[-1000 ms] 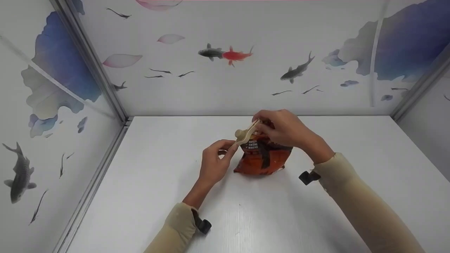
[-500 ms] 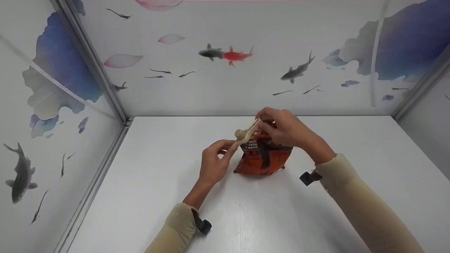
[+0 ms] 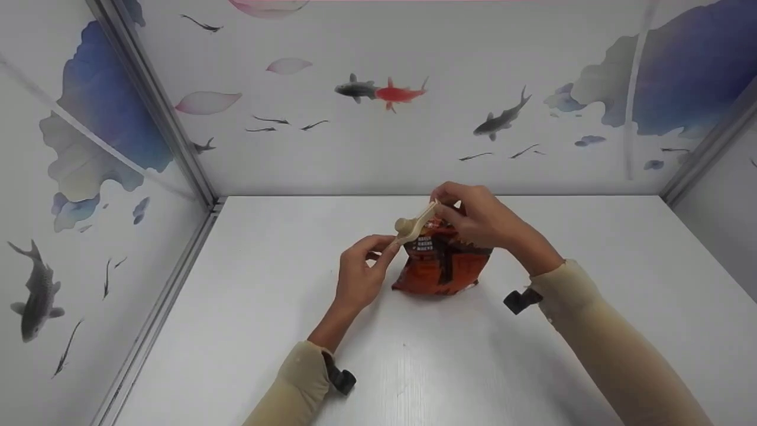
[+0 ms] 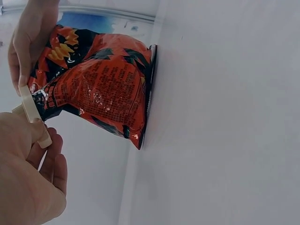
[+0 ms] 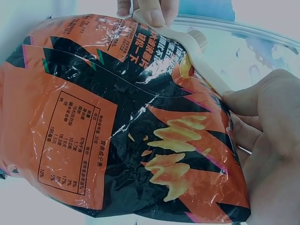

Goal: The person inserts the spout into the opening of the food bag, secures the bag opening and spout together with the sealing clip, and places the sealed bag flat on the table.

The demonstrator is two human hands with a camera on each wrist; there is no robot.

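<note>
An orange and black snack bag (image 3: 440, 275) stands on the table, puffed out below and gathered at its top. Across that gathered top lies a beige bag clip (image 3: 421, 226) with a round knob or cap on its side. My left hand (image 3: 361, 269) pinches the clip's lower left end between thumb and fingers. At the clip's upper right end my right hand (image 3: 479, 216) pinches with thumb and index finger, its other fingers behind the bag. In the right wrist view the clip (image 5: 206, 65) runs along the bag's edge between both hands. The bag's far side is hidden.
The white table (image 3: 266, 331) runs back to a white wall (image 3: 384, 154) printed with fish and petals. A metal frame post (image 3: 154, 100) rises at the left corner. Small black cameras (image 3: 342, 378) sit at both sleeve cuffs.
My right fingers have shifted slightly to the right at the clip's upper end, showing more of that end. My left hand, the clip and the bag stay nearly still.
</note>
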